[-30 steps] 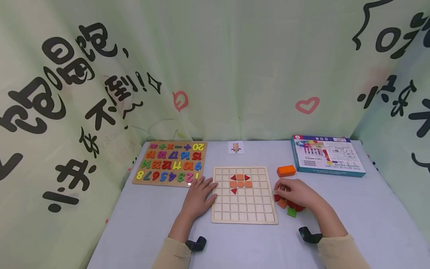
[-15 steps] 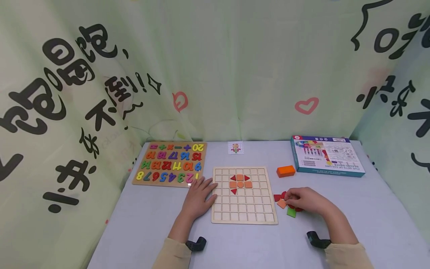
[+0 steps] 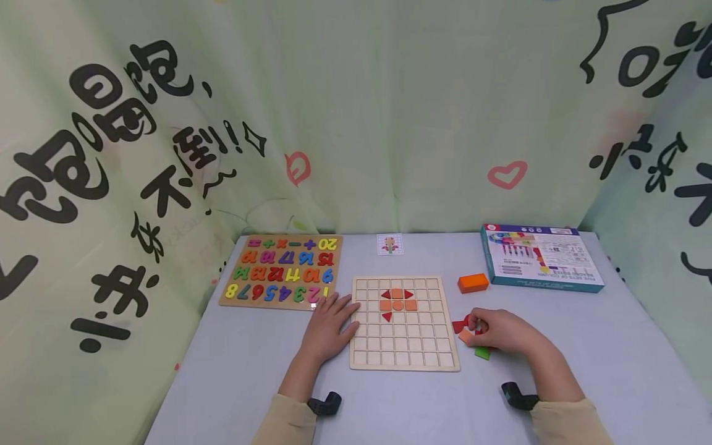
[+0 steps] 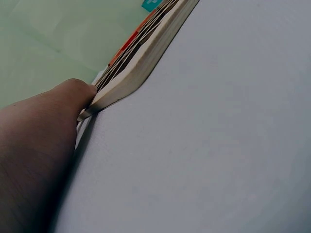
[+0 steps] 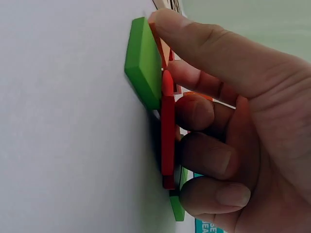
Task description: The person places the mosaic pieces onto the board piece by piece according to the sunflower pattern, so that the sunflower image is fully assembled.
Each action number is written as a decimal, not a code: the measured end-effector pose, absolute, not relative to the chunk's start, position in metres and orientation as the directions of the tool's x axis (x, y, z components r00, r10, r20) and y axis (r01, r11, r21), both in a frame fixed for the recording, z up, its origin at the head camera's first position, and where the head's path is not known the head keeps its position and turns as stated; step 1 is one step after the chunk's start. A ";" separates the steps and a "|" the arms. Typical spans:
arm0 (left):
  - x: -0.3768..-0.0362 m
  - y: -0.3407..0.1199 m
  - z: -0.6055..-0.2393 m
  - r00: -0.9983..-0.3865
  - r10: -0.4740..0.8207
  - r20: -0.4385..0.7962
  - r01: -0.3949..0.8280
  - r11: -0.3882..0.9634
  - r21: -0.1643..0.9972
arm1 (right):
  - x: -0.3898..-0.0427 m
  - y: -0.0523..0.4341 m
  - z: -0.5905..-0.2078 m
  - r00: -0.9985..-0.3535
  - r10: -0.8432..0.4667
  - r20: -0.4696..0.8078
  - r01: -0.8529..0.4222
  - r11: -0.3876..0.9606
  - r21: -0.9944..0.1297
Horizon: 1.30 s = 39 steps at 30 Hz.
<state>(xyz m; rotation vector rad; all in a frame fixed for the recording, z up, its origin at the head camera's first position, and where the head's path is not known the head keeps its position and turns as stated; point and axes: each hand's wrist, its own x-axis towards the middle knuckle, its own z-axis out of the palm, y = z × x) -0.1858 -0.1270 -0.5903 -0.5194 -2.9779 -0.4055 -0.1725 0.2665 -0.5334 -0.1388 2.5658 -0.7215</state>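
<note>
In the head view a wooden grid board (image 3: 403, 355) holds several orange and red tiles in its upper cells. My left hand (image 3: 330, 324) rests at its left edge with fingers extended; the left wrist view has the thumb against the board's rim (image 4: 138, 73). Right of the board, my right hand (image 3: 505, 329) is low over a small pile. Its thumb and index finger pinch an orange tile (image 5: 162, 47) by its edges. A green tile (image 5: 143, 63) and a red piece (image 5: 167, 131) lie close by; another red tile (image 3: 459, 326) sits near the board. The hand partly hides the pile.
A number puzzle board (image 3: 278, 272) lies at the back left. Behind the grid board is a small pattern card (image 3: 389, 244). An orange block (image 3: 473, 283) and a flat printed box (image 3: 545, 259) are at the back right. Curtains surround the table.
My right hand has moved off the red tile by the board, first right, then slightly back left onto the orange tile. My left hand has stayed at the board's edge.
</note>
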 end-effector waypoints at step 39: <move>-0.187 -0.128 -0.594 -0.936 0.322 0.145 0.349 0.907 0.236 | -0.175 0.278 -0.534 -0.907 -0.224 -0.357 0.041 0.796 -0.604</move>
